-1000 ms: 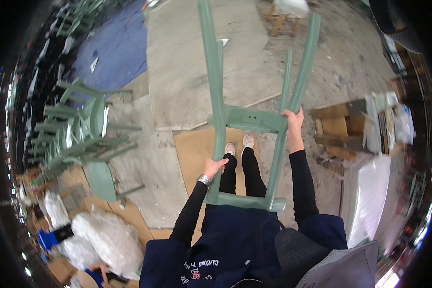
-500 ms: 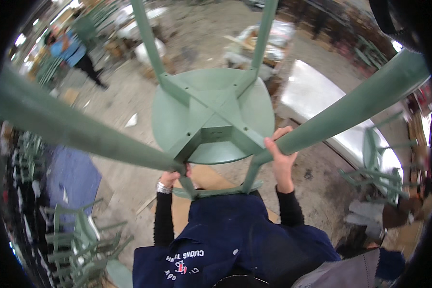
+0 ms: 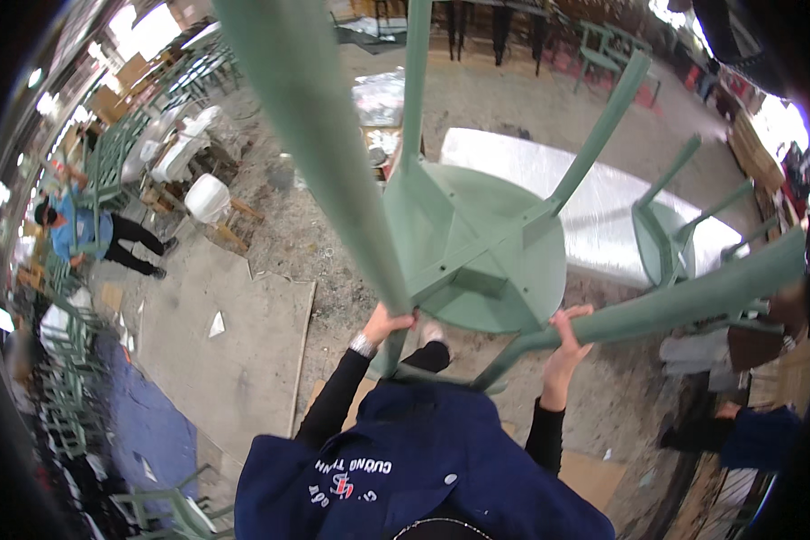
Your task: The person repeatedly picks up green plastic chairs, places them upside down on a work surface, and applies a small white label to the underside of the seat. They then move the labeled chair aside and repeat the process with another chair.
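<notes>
I hold a green wooden chair [image 3: 504, 256] upside down in front of me, its underside with the crossed braces facing me. Two of its legs reach up and away; the other two stretch toward the upper left and right of the view. My left hand [image 3: 389, 325], with a silver watch band at the wrist, is closed around the frame at the base of the near left leg. My right hand [image 3: 567, 349] wraps the base of the near right leg. The chair's backrest is mostly hidden against my dark blue jacket [image 3: 432, 423].
Beyond the chair lies a long white-covered surface [image 3: 585, 193], with another upturned green chair [image 3: 664, 238] at its right. A person in a blue shirt [image 3: 81, 234] stands far left. A blue sheet [image 3: 148, 418] covers floor at left. Another person [image 3: 756, 436] is at the right.
The chair and both hands have shifted right in view and the chair has tilted. The surroundings have swung round, bringing the white surface behind the chair. Both hands keep their hold.
</notes>
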`<state>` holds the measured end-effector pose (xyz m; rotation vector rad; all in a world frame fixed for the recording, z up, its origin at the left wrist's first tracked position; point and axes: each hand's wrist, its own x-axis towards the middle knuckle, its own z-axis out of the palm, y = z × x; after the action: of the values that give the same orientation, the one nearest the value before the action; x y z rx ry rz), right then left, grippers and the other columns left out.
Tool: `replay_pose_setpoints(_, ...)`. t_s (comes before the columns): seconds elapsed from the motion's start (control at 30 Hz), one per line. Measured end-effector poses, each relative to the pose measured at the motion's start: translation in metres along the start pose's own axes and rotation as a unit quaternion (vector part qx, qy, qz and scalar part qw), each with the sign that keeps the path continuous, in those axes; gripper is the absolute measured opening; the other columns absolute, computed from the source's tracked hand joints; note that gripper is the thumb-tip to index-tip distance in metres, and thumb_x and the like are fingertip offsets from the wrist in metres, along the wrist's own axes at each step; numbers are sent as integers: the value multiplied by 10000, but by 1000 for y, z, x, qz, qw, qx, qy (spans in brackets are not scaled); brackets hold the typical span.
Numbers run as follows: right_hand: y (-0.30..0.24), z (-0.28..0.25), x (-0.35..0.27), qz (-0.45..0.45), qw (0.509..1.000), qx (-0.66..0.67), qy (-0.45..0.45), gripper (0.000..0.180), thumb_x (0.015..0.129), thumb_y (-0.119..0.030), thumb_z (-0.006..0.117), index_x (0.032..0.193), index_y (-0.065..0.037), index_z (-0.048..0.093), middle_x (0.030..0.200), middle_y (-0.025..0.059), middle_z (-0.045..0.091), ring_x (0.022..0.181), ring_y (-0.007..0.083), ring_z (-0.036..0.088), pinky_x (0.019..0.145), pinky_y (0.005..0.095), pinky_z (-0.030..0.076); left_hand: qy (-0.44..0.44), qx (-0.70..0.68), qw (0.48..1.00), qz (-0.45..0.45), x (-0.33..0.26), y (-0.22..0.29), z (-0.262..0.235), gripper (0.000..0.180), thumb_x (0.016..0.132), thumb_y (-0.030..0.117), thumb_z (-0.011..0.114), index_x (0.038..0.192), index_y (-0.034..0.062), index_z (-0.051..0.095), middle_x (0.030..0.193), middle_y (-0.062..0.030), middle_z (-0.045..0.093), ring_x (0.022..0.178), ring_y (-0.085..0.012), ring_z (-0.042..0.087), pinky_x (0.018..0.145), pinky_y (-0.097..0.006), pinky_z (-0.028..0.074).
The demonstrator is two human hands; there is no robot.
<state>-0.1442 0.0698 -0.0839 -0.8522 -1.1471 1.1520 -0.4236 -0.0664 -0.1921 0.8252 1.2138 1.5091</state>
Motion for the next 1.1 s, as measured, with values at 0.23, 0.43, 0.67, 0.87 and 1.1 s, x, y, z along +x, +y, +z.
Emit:
replay_pose_setpoints(0.23,44,-30,129,-30,985,55,163,163,755,51,649,756,-37,512,722,29,521,566,130,529,555,277,427,-97,138,980,-109,166,-17,29,472,769,286,711,1114,9,551,988,-75,629,924,-151,576,780,-299,446)
replay_pose_setpoints(0.43,127,-49,218,-163,962,-155,154,147,749,28,663,721,-31,531,708,19,550,661,146,543,651,286,436,211,129,961,128,268,-51,86,628,767,334,738,1218,-1,456,1099,-141,558,953,-211,549,871,-326,417)
replay_pose_setpoints(0.67,166,-126,277,-4,975,-185,121,139,746,-96,689,749,-26,568,792,23,582,783,152,537,741,292,422,134,178,969,104,285,-57,141,187,741,134,743,767,47,579,775,-55,635,703,-150,592,693,-296,464)
replay_pose_setpoints(0.87,240,-153,248,39,933,-233,270,178,779,-150,667,880,-21,595,857,75,607,791,148,559,706,291,449,66,219,952,204,265,-83,148,254,667,104,762,850,37,600,819,-93,638,748,-242,615,734,-322,473)
replay_pose_setpoints(1.1,353,-131,116,269,788,-449,-323,296,838,-186,591,1086,-27,562,852,87,657,684,198,621,658,324,501,4,264,954,143,253,-60,136,385,687,118,746,1017,46,562,986,-112,609,926,-274,579,820,-356,460)
